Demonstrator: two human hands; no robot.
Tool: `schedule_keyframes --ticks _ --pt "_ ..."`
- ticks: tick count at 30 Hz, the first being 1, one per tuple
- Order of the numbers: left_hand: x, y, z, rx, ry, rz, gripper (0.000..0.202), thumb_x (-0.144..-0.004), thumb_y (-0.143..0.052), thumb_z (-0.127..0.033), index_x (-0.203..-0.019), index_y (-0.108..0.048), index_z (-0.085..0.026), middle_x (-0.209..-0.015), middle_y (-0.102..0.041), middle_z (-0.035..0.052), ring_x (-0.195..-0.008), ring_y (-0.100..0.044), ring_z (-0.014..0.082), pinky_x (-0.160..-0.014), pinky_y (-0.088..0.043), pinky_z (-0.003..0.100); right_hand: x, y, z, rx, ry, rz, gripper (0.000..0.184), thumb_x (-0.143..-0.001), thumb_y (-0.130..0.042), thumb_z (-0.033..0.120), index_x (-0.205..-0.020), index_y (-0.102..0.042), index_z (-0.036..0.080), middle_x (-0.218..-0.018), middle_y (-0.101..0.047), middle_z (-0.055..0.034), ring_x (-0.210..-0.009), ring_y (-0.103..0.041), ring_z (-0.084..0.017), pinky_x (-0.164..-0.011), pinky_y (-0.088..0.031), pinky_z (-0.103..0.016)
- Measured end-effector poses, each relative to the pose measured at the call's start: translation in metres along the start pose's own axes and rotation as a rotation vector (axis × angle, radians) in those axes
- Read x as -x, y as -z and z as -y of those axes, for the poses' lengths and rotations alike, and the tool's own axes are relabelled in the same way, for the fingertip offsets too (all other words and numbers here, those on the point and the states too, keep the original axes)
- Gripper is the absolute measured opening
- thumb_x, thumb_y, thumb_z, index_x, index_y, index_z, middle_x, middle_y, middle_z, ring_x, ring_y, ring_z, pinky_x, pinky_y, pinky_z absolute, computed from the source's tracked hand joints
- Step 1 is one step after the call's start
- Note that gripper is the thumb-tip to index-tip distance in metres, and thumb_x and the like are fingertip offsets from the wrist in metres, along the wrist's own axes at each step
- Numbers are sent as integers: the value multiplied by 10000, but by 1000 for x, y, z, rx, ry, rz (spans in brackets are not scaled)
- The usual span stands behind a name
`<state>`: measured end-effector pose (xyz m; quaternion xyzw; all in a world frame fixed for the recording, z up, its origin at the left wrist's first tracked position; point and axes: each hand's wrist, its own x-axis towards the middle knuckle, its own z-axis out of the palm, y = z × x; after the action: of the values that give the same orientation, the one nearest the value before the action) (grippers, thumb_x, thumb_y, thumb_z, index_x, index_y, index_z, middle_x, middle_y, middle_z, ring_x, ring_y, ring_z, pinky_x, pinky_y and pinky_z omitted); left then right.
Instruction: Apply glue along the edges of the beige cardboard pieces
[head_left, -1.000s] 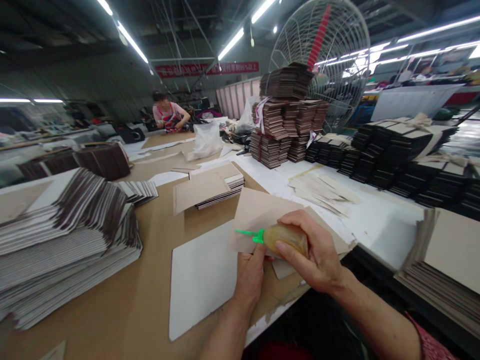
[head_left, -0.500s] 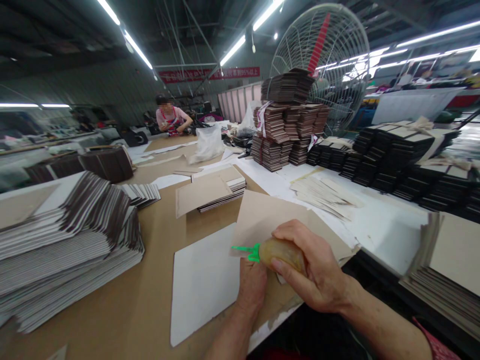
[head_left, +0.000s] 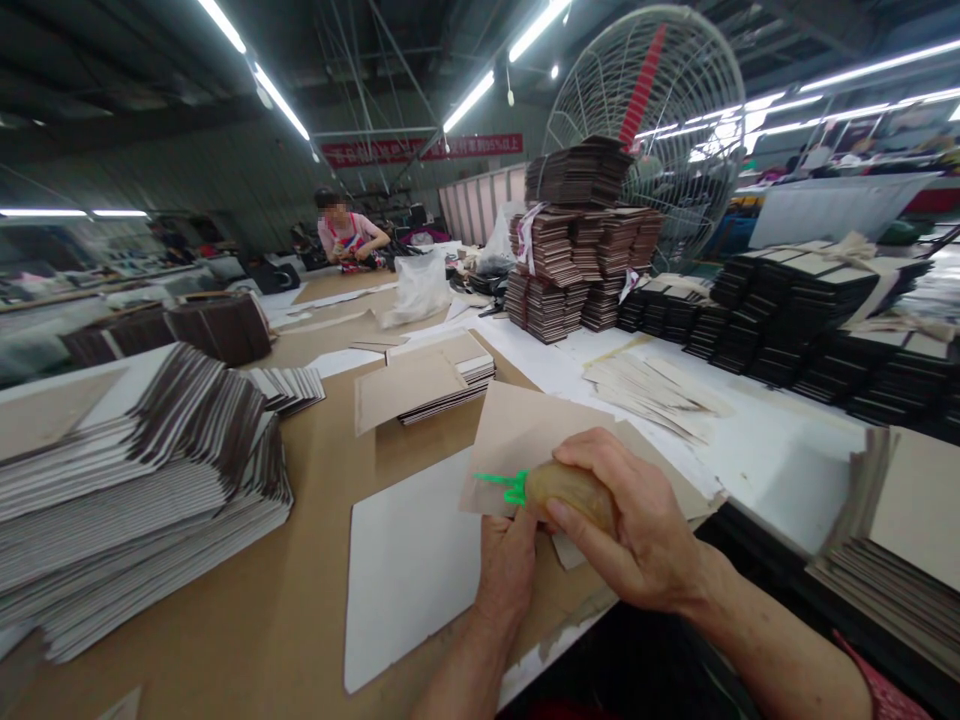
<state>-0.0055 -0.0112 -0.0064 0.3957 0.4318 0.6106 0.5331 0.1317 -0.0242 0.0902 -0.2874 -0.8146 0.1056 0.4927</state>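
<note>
One rounded amber bottle [head_left: 566, 483], green-nozzled, in clamped right fingers [head_left: 596, 447]; left fingers [head_left: 524, 522] seemingly closed on beige card [head_left: 517, 425].

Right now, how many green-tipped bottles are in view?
1: the bottle, held in the right hand, its green tip over a tan board. Others may be hidden.

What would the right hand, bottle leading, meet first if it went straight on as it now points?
The right hand, with the bottle's green nozzle leading, would likely meet the beige board beneath first, though depth is unclear: they may already touch.
</note>
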Motion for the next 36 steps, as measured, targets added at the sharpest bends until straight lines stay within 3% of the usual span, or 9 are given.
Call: schedule_keyframes --ticks 3,7,15,21,25,29,32,36 --pt "2 0 -5 -14 -5 47 284 -844 -632 -421 -965 -667 -167 -843 -674 44 -759 -602 177 -686 -494 286 -2 1 -3 53 6 -63 331 -867 -606 183 -1175 -484 172 -1023 -528 -90 -915 -522 -236 -766 -460 -399" --pt "3 0 -5 -29 -12 61 286 -856 -624 -424 -948 -668 -157 -827 -669 39 -753 -596 169 -684 -490 274 -5 3 -2 34 15 -19 316 -873 -596 189 -1168 -485 163 -1011 -529 -89 -900 -523 -227 -754 -464 -393" --pt "3 -1 1 -37 -13 34 389 -857 -626 -437 -1141 -600 -173 -1014 -674 68 -812 -593 177 -586 -485 253 -19 13 -7 174 40 -148 296 -870 -607 193 -1143 -491 177 -1013 -532 -94 -902 -523 -236 -753 -464 -404" --pt "3 -2 3 -43 -22 28 373 -851 -619 -469 -1061 -650 -163 -964 -681 75 -804 -608 185 -624 -493 269 -22 17 -3 119 50 -32 259 -881 -570 206 -1126 -488 183 -970 -537 -88 -862 -526 -234 -726 -468 -400" --pt "4 0 5 -69 -22 11 344 -851 -628 -452 -1044 -636 -168 -904 -672 54 -787 -598 182 -610 -496 272 -25 21 -6 213 32 -136 289 -876 -585 219 -1145 -484 192 -1008 -536 -99 -879 -534 -248 -738 -469 -412" --pt "5 0 5 -82 -24 19 389 -852 -629 -448 -1120 -610 -166 -960 -666 64 -813 -590 184 -614 -502 275 -28 26 -7 195 41 -91 278 -876 -592 219 -1133 -493 184 -994 -538 -91 -871 -538 -238 -730 -468 -394" --pt "7 0 3 -102 -23 11 437 -847 -627 -471 -1155 -596 -164 -1045 -657 77 -803 -586 177 -633 -513 288 -35 31 -9 237 70 -136 291 -864 -605 203 -1132 -494 174 -1013 -537 -94 -902 -532 -239 -765 -461 -396" --pt "10 0 1 -133 -3 5 385 -839 -627 -493 -1019 -641 -153 -937 -674 66 -758 -586 165 -685 -503 287 -44 38 -12 250 89 -200 287 -861 -612 210 -1121 -495 172 -999 -530 -85 -889 -528 -233 -769 -453 -392"
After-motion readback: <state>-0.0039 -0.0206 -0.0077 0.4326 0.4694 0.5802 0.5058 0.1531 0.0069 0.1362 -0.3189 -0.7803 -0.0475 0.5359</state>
